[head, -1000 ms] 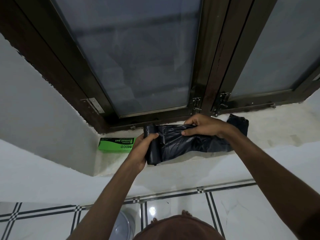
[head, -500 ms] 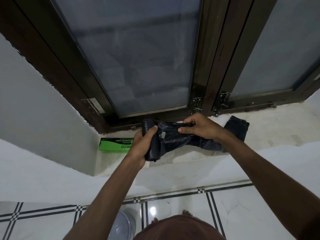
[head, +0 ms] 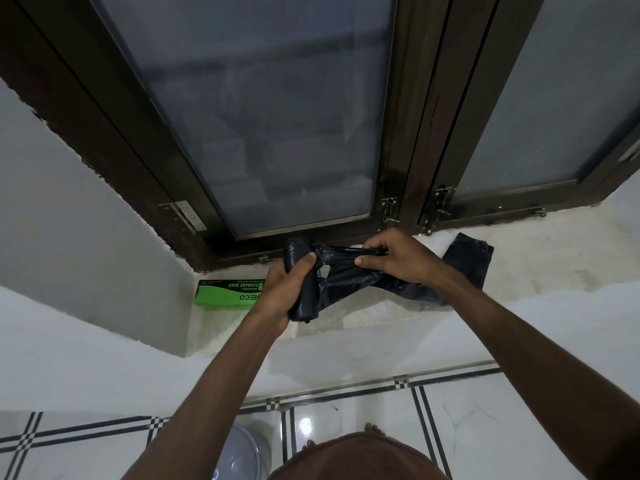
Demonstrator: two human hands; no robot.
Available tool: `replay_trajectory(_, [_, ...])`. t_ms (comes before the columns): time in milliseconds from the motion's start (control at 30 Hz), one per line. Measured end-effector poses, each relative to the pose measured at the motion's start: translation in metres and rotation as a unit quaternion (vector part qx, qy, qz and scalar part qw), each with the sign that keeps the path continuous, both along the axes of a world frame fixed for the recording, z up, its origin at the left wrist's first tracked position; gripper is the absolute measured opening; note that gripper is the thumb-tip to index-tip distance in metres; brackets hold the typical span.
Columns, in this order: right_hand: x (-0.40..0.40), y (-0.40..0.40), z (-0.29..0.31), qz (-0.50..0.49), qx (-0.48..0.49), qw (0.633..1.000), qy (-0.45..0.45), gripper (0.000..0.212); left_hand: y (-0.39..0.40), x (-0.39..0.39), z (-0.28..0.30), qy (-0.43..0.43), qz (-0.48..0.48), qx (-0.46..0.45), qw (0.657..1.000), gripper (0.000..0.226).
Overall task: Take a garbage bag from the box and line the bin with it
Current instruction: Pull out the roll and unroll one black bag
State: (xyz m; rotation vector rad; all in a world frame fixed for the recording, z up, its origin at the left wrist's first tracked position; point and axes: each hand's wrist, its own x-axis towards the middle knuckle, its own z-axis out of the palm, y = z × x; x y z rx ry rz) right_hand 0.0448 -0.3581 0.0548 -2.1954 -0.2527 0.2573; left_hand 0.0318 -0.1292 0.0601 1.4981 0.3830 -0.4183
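A roll of black garbage bags (head: 304, 299) stands upright in my left hand (head: 284, 289), which grips it above the window sill. My right hand (head: 394, 258) pinches the unrolled black bag (head: 349, 275) just right of the roll, stretching it taut; a small hole shows at the seam between them. The bag's loose end (head: 471, 258) lies on the sill behind my right wrist. The green garbage-bag box (head: 221, 294) rests on the sill to the left, partly hidden by my left hand. The grey bin (head: 239, 452) shows on the floor below, between my arms.
A dark-framed window (head: 277, 116) with latches rises directly behind the sill (head: 540, 251). A white wall recess closes the left side. Tiled floor (head: 467, 427) with dark lines lies below, with my feet near the bottom edge.
My hands have pulled apart and lifted slightly, bunching and stretching the bag between roll and right hand. The bag has begun to part at the seam.
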Motion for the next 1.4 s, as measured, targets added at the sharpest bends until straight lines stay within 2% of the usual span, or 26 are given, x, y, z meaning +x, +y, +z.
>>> replay_trajectory(167, [0.0, -0.004, -0.002, -0.003, -0.005, 1.0, 0.008, 0.02, -0.004, -0.001, -0.001, -0.004, -0.008, -0.002, 1.0, 0.035])
replay_trajectory(300, [0.004, -0.007, 0.009, 0.033, -0.028, 0.995, 0.091, 0.019, -0.014, -0.007, -0.004, -0.027, -0.022, 0.012, 0.999, 0.032])
replay_trajectory(433, [0.0, -0.005, 0.026, 0.057, 0.023, 0.983, 0.174, 0.024, -0.012, -0.007, -0.006, -0.048, -0.031, 0.032, 0.998, 0.028])
replay_trajectory(500, [-0.001, 0.001, 0.03, 0.084, 0.019, 0.978, 0.192, 0.029, -0.011, -0.007, -0.005, -0.056, -0.039, 0.037, 0.997, 0.028])
replay_trajectory(633, [0.001, 0.012, 0.02, 0.063, 0.028, 0.986, 0.151, 0.017, -0.009, -0.007, -0.003, -0.065, -0.04, 0.04, 0.996, 0.027])
replay_trajectory(733, [0.0, 0.02, 0.012, 0.029, 0.015, 0.993, 0.114, 0.026, -0.006, -0.006, -0.004, -0.069, -0.037, 0.034, 0.996, 0.026])
replay_trajectory(833, [0.0, 0.031, 0.005, -0.027, -0.086, 0.994, 0.053, 0.029, -0.008, -0.01, -0.002, -0.061, -0.037, 0.019, 0.997, 0.029])
replay_trajectory(900, [0.0, 0.022, -0.002, -0.067, -0.187, 0.98, 0.026, 0.015, -0.003, -0.009, 0.006, -0.041, -0.01, -0.029, 0.999, 0.03])
replay_trajectory(967, [-0.002, 0.001, -0.007, -0.098, -0.224, 0.969, 0.043, 0.004, 0.01, 0.001, 0.015, -0.045, 0.024, -0.058, 0.997, 0.027])
replay_trajectory(1133, [0.004, -0.001, 0.001, -0.09, -0.151, 0.983, 0.044, 0.014, 0.015, 0.004, 0.015, -0.034, 0.037, -0.04, 0.998, 0.025])
replay_trajectory(1267, [0.008, -0.006, -0.002, -0.094, -0.157, 0.983, 0.025, 0.01, 0.015, 0.001, 0.008, -0.014, 0.042, -0.037, 0.998, 0.031])
replay_trajectory(1400, [0.0, -0.01, -0.001, -0.026, -0.111, 0.993, -0.011, 0.014, 0.022, 0.001, 0.004, -0.01, 0.056, -0.042, 0.998, 0.03])
